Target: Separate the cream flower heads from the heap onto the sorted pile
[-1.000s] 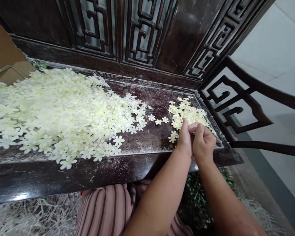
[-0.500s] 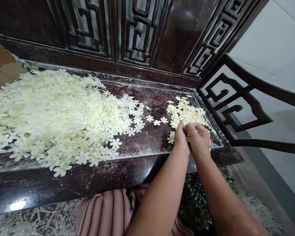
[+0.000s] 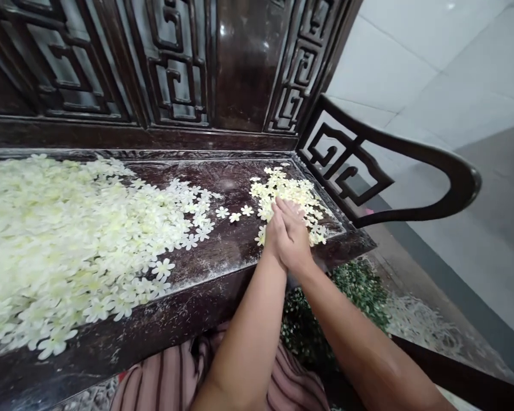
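Note:
My left hand (image 3: 275, 237) and my right hand (image 3: 294, 234) are pressed together, palm against palm, over the near edge of a smaller pile of pale yellow artificial flowers (image 3: 285, 188). The right fingers lie across the left ones. Whatever may be between the palms is hidden. A few single flower heads (image 3: 235, 217) lie just left of this pile. Further left, a large heap of white and yellowish flower heads (image 3: 81, 222) spreads over the dark wooden bench seat (image 3: 223, 251).
Carved lattice panels (image 3: 175, 74) form the bench's back. A curved openwork armrest (image 3: 402, 148) rises at the right end, in front of a tiled wall (image 3: 411, 68). Green foliage (image 3: 355, 291) and pale stringy scraps (image 3: 424, 325) lie below the bench.
The view has swung to the right, so the bench and flowers appear further left. My hands went from fingertips working together to palms pressed flat against each other.

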A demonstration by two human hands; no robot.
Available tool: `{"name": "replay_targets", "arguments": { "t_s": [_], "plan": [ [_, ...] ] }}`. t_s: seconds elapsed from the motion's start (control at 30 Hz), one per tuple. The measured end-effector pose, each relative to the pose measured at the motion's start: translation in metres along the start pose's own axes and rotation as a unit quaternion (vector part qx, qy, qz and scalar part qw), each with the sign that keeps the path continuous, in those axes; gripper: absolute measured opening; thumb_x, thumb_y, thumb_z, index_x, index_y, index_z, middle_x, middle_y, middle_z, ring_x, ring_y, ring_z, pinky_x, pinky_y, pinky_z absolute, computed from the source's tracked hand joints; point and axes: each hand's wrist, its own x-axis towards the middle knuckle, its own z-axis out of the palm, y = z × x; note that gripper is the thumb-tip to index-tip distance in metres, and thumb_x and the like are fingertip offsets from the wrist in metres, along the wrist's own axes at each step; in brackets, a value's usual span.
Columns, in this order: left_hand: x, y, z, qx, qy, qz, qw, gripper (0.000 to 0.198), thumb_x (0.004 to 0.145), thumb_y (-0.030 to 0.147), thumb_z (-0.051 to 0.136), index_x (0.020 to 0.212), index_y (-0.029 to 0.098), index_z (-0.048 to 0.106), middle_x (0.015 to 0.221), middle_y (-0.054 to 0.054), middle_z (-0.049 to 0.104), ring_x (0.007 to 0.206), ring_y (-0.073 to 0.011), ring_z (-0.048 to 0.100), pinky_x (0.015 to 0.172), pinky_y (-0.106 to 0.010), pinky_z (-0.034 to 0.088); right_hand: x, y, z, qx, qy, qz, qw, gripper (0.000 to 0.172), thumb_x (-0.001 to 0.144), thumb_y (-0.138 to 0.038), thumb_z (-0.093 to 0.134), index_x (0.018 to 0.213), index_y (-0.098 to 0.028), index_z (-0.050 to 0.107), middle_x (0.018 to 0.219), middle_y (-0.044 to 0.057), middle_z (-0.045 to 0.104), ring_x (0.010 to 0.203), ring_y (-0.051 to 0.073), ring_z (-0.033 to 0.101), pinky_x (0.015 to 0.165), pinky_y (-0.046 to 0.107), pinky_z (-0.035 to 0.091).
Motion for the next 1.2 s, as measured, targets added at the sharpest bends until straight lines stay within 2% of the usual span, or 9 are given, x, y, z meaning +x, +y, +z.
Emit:
{"name": "replay_targets", "arguments": {
  "t_s": [0.07, 0.17, 0.27, 0.33, 0.5, 0.6, 0.77, 0.97, 1.2],
  "plan": [
    [0.001, 0.003, -0.001, 0.017, 0.001, -0.031, 0.999, 0.032, 0.094, 0.024, 0.035, 0.109, 0.018, 0.063, 0.108, -0.007, 0.067, 0.117, -0.0167, 0.056, 0.102, -0.028, 0.043, 0.009, 0.002, 0.004, -0.014, 0.002, 0.009, 1.0, 0.053, 0.093, -0.04, 0.029, 0.121, -0.008, 0.061, 0.133, 0.012, 0.054, 0.133, 0.023, 0.039, 0.114, 0.042, 0.025],
    [0.002, 0.006, -0.003, 0.037, -0.003, -0.049, 0.998, 0.033, 0.093, 0.027, 0.04, 0.116, 0.013, 0.059, 0.114, -0.011, 0.065, 0.119, -0.0208, 0.055, 0.102, -0.033, 0.043, 0.018, 0.007, 0.003, -0.041, 0.017, 0.101, 0.994, 0.053, 0.092, -0.039, 0.031, 0.123, -0.007, 0.06, 0.133, 0.014, 0.054, 0.133, 0.026, 0.039, 0.113, 0.047, 0.025],
    [0.005, 0.006, -0.008, 0.027, -0.036, -0.061, 0.997, 0.037, 0.096, 0.029, 0.031, 0.12, 0.019, 0.058, 0.118, -0.009, 0.063, 0.121, -0.0187, 0.053, 0.102, -0.034, 0.043, 0.007, 0.003, 0.004, -0.039, 0.003, 0.029, 0.999, 0.05, 0.093, -0.039, 0.029, 0.128, -0.015, 0.056, 0.137, 0.008, 0.051, 0.135, 0.023, 0.036, 0.114, 0.047, 0.023],
    [0.007, 0.005, -0.011, 0.032, -0.016, -0.046, 0.998, 0.038, 0.097, 0.031, 0.028, 0.119, 0.023, 0.058, 0.119, -0.007, 0.062, 0.121, -0.0177, 0.053, 0.1, -0.034, 0.044, 0.001, 0.0, 0.005, -0.034, -0.018, -0.013, 0.999, 0.051, 0.093, -0.039, 0.031, 0.13, -0.013, 0.054, 0.14, 0.008, 0.047, 0.137, 0.021, 0.033, 0.115, 0.044, 0.022],
    [0.007, 0.004, -0.013, 0.076, 0.023, -0.044, 0.996, 0.03, 0.092, 0.028, 0.043, 0.112, 0.015, 0.062, 0.111, -0.01, 0.066, 0.114, -0.0199, 0.058, 0.097, -0.031, 0.046, 0.019, 0.012, 0.002, -0.047, -0.029, 0.1, 0.993, 0.058, 0.096, -0.042, 0.02, 0.125, -0.01, 0.058, 0.136, 0.013, 0.052, 0.136, 0.026, 0.034, 0.113, 0.047, 0.023],
    [0.005, 0.002, -0.013, 0.076, -0.025, -0.044, 0.996, 0.036, 0.094, 0.03, 0.036, 0.113, 0.014, 0.061, 0.112, -0.011, 0.065, 0.111, -0.0189, 0.059, 0.098, -0.031, 0.046, 0.014, 0.014, -0.001, -0.051, -0.02, 0.07, 0.996, 0.057, 0.094, -0.044, 0.025, 0.129, -0.009, 0.054, 0.14, 0.012, 0.047, 0.138, 0.026, 0.03, 0.115, 0.047, 0.019],
    [0.005, 0.006, -0.02, 0.072, -0.109, -0.015, 0.991, 0.046, 0.096, 0.042, 0.022, 0.121, 0.026, 0.057, 0.123, -0.007, 0.06, 0.121, -0.0191, 0.053, 0.1, -0.038, 0.043, -0.006, -0.008, 0.007, -0.061, -0.024, 0.006, 0.998, 0.062, 0.094, -0.046, 0.025, 0.14, -0.008, 0.039, 0.146, 0.011, 0.038, 0.141, 0.026, 0.022, 0.115, 0.048, 0.016],
    [0.014, 0.012, -0.025, 0.085, -0.047, -0.016, 0.995, 0.034, 0.093, 0.034, 0.038, 0.114, 0.019, 0.06, 0.112, -0.007, 0.065, 0.113, -0.0174, 0.057, 0.097, -0.028, 0.046, 0.016, 0.001, 0.011, -0.104, -0.041, 0.035, 0.993, 0.061, 0.095, -0.042, 0.019, 0.125, -0.006, 0.057, 0.143, 0.012, 0.043, 0.141, 0.026, 0.022, 0.116, 0.044, 0.012],
    [0.016, 0.001, -0.021, 0.027, -0.077, 0.011, 0.997, 0.042, 0.097, 0.033, 0.021, 0.113, 0.029, 0.06, 0.109, -0.004, 0.066, 0.111, -0.0138, 0.059, 0.089, -0.026, 0.051, 0.003, -0.004, 0.008, -0.047, -0.079, 0.082, 0.992, 0.068, 0.093, -0.054, 0.024, 0.137, -0.007, 0.045, 0.146, 0.014, 0.039, 0.141, 0.029, 0.02, 0.115, 0.049, 0.01]
  ]
}}
